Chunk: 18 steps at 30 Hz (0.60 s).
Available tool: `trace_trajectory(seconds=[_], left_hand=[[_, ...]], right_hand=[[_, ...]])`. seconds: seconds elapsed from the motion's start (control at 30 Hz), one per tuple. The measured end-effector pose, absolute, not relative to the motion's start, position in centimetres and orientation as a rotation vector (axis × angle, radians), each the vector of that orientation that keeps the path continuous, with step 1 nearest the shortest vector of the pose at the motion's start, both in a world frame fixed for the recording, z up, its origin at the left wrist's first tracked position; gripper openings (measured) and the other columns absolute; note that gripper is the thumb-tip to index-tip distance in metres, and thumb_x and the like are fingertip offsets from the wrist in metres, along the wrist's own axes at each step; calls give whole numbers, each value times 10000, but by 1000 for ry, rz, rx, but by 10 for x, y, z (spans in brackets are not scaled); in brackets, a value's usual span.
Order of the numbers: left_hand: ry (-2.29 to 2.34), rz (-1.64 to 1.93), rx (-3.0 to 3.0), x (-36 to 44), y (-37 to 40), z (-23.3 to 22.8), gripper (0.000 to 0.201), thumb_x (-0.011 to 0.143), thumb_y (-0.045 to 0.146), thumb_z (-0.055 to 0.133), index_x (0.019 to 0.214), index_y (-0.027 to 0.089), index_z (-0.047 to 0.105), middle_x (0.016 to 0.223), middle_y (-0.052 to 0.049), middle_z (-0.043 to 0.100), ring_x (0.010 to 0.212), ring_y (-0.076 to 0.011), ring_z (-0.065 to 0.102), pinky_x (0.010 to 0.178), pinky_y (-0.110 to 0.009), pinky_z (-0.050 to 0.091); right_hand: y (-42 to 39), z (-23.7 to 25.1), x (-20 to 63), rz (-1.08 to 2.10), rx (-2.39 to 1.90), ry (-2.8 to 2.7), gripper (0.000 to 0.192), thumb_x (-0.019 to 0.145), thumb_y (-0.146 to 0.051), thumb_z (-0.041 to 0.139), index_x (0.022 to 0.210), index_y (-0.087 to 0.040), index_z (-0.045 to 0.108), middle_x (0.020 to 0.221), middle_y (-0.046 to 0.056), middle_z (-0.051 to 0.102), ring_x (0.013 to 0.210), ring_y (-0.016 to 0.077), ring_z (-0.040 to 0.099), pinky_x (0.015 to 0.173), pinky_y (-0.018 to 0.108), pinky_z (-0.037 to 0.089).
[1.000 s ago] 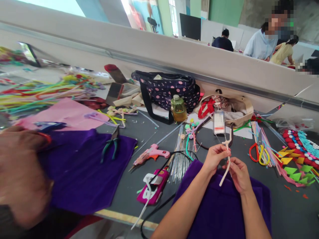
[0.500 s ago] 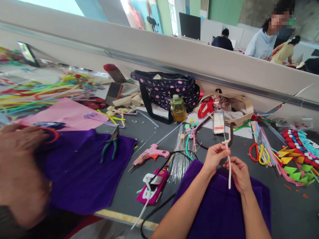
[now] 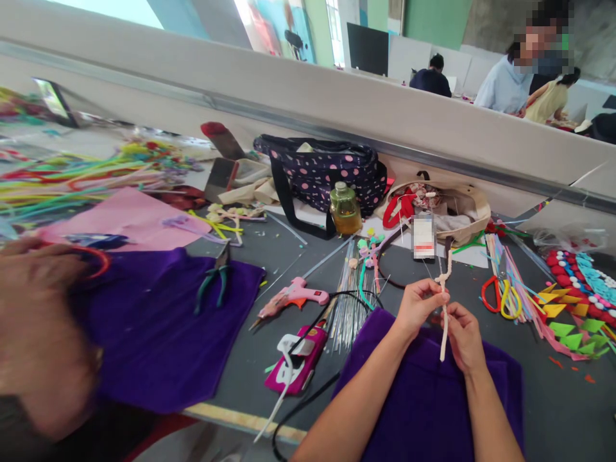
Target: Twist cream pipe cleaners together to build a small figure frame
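Lower right, the left hand pinches a cream stem, its tail straighter than a second ago, perhaps from twisting; the right hand curls close, grasp unclear.

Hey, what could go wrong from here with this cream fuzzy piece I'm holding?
The cream fuzzy piece might twist or slip, since your left hand pinches it just below the fork and its lower end hangs free. Your left forearm could snag the black cord lying close by. If knocked, the bottle of amber liquid may spill across the gray table.
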<state>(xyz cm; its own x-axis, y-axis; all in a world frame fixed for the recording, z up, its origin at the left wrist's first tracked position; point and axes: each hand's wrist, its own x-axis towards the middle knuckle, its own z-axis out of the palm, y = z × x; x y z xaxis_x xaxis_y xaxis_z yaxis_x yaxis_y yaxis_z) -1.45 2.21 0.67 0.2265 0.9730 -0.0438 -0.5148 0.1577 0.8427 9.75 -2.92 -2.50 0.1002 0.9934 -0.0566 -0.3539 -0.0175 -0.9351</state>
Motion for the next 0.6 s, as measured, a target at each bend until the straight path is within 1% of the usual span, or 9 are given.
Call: trace_trajectory(seconds=[0.13, 0.3, 0.37, 0.47, 0.6], left_hand=[[736, 1214, 869, -14, 23, 6, 245, 543, 260, 823, 603, 125, 628, 683, -28, 652, 616, -100, 563, 580, -202, 437], [692, 1202, 737, -14, 23, 7, 250, 537, 247, 825, 634, 130, 627, 696, -19, 659, 582, -82, 563, 575, -197, 440], [678, 1204, 717, -14, 23, 8, 246, 536, 235, 825, 633, 131, 625, 692, -18, 658, 582, -80, 569, 580, -196, 443], [672, 1202, 705, -14, 23, 9, 241, 533, 224, 827, 632, 132, 627, 691, -19, 656, 582, -80, 573, 579, -195, 447], [670, 1198, 709, -15, 24, 9, 235, 539, 219, 825, 632, 133, 627, 693, -22, 657, 576, -80, 571, 563, -194, 446]], right_hand=[[-29, -24, 97, 1310, -1015, -823, 170, 690, -289, 749, 684, -203, 603, 593, -54, 563, 547, 96, 487, 585, 214, 409], [-29, -22, 100, 1395, -985, -797, 129, 734, -301, 722, 749, -188, 661, 637, -17, 619, 583, 111, 553, 628, 241, 464], [-30, -21, 100, 1427, -968, -767, 128, 743, -303, 717, 767, -185, 673, 646, -8, 631, 576, 119, 566, 617, 255, 482], [-30, -19, 100, 1447, -940, -754, 122, 755, -299, 710, 766, -182, 679, 623, -14, 618, 543, 108, 552, 593, 253, 489], [-31, -19, 100, 1448, -929, -777, 127, 760, -304, 710, 756, -180, 683, 615, -24, 603, 541, 97, 546, 608, 247, 488]])
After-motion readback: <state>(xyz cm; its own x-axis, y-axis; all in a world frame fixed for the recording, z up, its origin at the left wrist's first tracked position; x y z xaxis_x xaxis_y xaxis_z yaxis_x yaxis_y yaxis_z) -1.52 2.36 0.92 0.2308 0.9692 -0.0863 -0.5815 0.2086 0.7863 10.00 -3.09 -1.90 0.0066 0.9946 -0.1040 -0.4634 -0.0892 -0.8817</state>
